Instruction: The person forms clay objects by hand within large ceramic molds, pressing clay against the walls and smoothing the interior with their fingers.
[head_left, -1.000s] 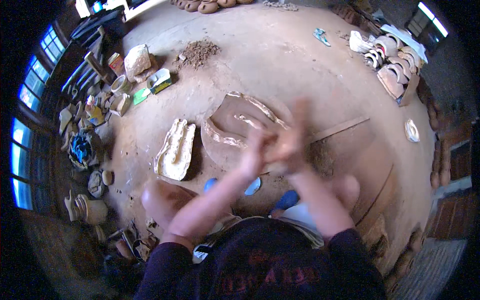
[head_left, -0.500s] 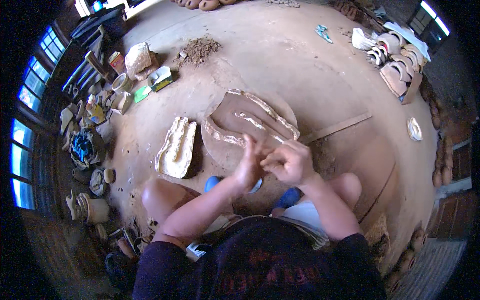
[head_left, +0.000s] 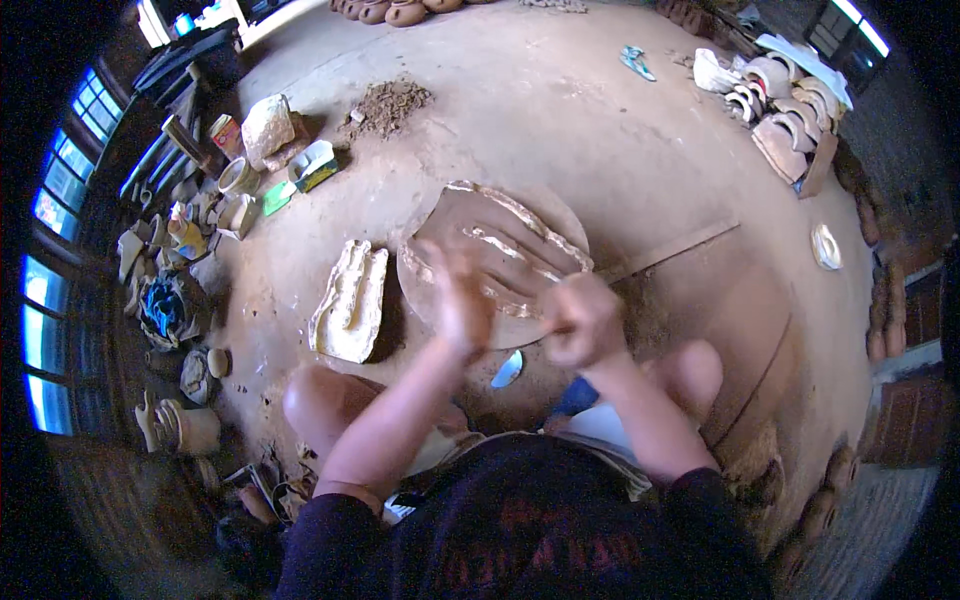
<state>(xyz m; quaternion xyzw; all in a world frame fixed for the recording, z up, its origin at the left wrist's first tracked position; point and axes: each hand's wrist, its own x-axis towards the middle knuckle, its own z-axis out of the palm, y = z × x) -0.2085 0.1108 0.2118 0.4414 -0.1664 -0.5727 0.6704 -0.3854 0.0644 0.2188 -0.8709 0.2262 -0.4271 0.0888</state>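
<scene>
My left hand [head_left: 462, 305] is raised over the near left part of a round brown board [head_left: 420, 290], blurred, its fingers stretched upward. My right hand [head_left: 582, 318] is curled closed beside the board's near right edge; whatever it holds, if anything, is hidden. On the board lies a brown slab bordered by whitish, rough-edged ridges [head_left: 535, 222], with a shorter pale strip [head_left: 510, 247] in its middle. Left of the board rests a cream-coloured trough-like piece [head_left: 350, 305], grooved lengthwise. A small shiny half-round piece [head_left: 508, 370] lies on the floor between my knees.
A flat wooden strip [head_left: 675, 250] reaches from the board toward the right. Buckets, tubs and bags [head_left: 185, 235] crowd the left wall. Crumbled clay [head_left: 390, 105] lies farther off, and curved pieces [head_left: 795, 130] are stacked at the far right. A pale ring-shaped piece [head_left: 825, 247] lies nearer.
My hands have drawn apart: the left moved left, and the right slightly toward me. The half-round piece on the floor is now more exposed. The board and the cream piece stay in place.
</scene>
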